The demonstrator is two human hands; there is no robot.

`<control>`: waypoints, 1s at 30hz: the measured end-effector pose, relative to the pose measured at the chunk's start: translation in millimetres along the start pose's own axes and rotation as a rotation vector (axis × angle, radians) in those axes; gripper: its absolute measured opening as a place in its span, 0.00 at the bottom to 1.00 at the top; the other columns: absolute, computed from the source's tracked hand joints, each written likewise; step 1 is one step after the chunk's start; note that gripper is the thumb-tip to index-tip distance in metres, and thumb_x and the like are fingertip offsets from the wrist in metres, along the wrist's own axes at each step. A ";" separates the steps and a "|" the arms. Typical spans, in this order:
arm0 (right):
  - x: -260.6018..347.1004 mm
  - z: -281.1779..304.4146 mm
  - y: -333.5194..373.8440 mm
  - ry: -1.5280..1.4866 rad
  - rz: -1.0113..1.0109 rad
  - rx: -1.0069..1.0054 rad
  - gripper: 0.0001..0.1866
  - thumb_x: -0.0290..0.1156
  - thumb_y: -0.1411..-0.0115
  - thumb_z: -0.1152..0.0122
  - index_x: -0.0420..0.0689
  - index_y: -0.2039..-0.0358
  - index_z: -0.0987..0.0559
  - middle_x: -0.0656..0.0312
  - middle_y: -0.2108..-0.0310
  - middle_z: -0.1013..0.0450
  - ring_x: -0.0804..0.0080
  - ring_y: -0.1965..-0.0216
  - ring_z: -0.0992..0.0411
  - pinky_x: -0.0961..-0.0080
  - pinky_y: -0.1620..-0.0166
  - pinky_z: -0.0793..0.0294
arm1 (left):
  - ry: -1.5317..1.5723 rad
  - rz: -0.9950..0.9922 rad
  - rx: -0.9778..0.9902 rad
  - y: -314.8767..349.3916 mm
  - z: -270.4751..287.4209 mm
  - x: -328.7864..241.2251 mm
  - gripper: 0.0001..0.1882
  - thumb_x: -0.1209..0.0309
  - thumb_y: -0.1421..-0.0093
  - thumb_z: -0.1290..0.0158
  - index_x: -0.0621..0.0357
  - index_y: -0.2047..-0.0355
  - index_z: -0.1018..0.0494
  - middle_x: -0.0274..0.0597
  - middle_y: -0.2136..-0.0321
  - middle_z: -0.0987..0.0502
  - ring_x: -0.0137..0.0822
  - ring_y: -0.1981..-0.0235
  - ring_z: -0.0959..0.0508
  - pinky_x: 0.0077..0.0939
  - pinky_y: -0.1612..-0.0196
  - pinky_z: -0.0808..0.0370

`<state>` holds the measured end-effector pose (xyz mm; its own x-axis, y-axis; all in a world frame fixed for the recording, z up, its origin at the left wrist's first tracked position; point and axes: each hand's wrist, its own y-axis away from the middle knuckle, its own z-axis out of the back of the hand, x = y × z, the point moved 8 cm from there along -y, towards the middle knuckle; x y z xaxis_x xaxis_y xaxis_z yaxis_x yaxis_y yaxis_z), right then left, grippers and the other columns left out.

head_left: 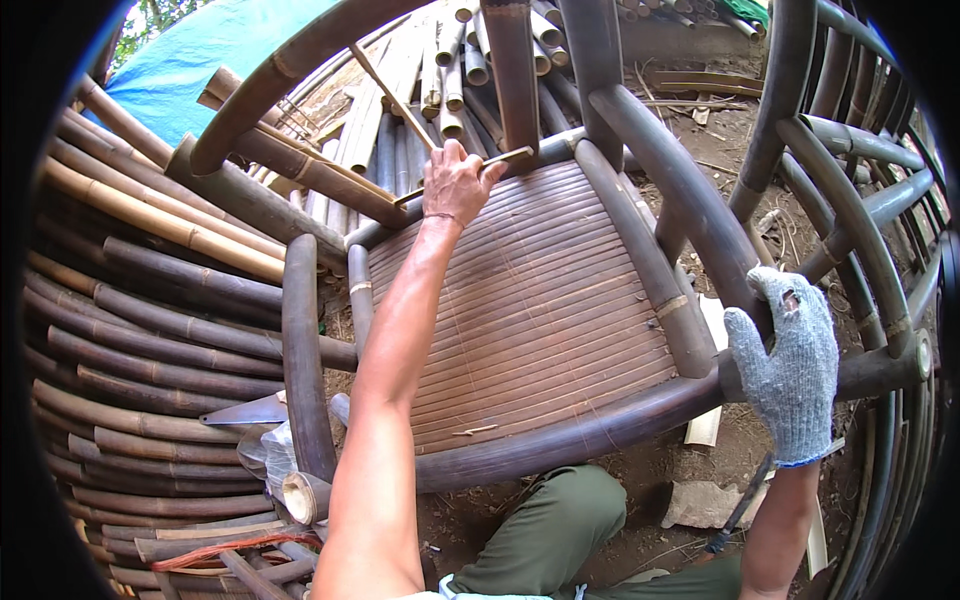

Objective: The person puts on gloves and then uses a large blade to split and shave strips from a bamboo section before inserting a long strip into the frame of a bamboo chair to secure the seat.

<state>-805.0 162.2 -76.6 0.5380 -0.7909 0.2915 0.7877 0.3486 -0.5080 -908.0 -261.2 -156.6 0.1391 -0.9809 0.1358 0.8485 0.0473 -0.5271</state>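
A dark bamboo chair [520, 300] with a slatted seat fills the middle. My bare left hand [458, 185] reaches over to the seat's far edge. Its fingers are closed around thin bamboo strips: a long strip [388, 88] slants up to the far left, and a short strip [512, 160] crosses under the hand. A grey knitted glove with a hole in it covers my right hand [792, 350]. That hand is clasped over the near end of the chair's right bamboo armrest [700, 220], thumb on the inner side; its fingertips are partly hidden.
Dark bamboo poles [180, 350] are stacked along the left. Cut bamboo tubes [455, 80] lie behind the chair, near a blue tarp [190, 75]. Another bamboo frame [870, 210] stands at right. A saw blade [245, 410] and clear plastic [272, 455] lie at lower left.
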 end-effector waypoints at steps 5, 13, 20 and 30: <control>-2.6 0.7 -2.3 -0.043 -0.012 0.010 0.21 0.35 0.43 0.30 0.40 0.52 0.22 0.49 0.58 0.24 0.50 0.55 0.25 0.56 0.48 0.27 | -0.239 0.039 0.024 -23.7 -6.8 -0.1 0.16 0.52 0.35 0.46 0.49 0.61 0.19 0.36 0.62 0.20 0.43 0.54 0.24 0.43 0.50 0.29; -2.6 3.5 -4.2 -0.072 -0.023 0.010 0.19 0.34 0.43 0.30 0.41 0.53 0.21 0.51 0.58 0.24 0.51 0.55 0.25 0.57 0.48 0.26 | 0.135 0.051 -0.223 -35.8 19.6 10.2 0.08 0.69 0.34 0.53 0.53 0.60 0.24 0.52 0.70 0.18 0.58 0.66 0.17 0.50 0.61 0.21; -3.7 1.9 -5.7 -0.078 -0.023 0.019 0.18 0.34 0.43 0.30 0.42 0.54 0.21 0.52 0.59 0.24 0.52 0.56 0.25 0.57 0.50 0.26 | 0.069 0.184 -0.212 -39.2 10.6 9.9 0.24 0.48 0.29 0.56 0.58 0.58 0.25 0.55 0.64 0.19 0.58 0.63 0.18 0.50 0.58 0.22; -5.6 1.9 -7.3 -0.092 -0.060 0.046 0.18 0.34 0.44 0.30 0.42 0.54 0.21 0.51 0.58 0.24 0.51 0.56 0.25 0.57 0.49 0.26 | 0.137 0.485 0.187 -54.0 14.7 16.9 0.27 0.45 0.30 0.56 0.54 0.55 0.20 0.55 0.57 0.18 0.58 0.55 0.18 0.52 0.53 0.21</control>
<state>-813.2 165.0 -73.0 0.5136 -0.7619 0.3946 0.8308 0.3267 -0.4507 -943.9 -277.5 -113.5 0.4802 -0.8532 -0.2036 0.7816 0.5216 -0.3423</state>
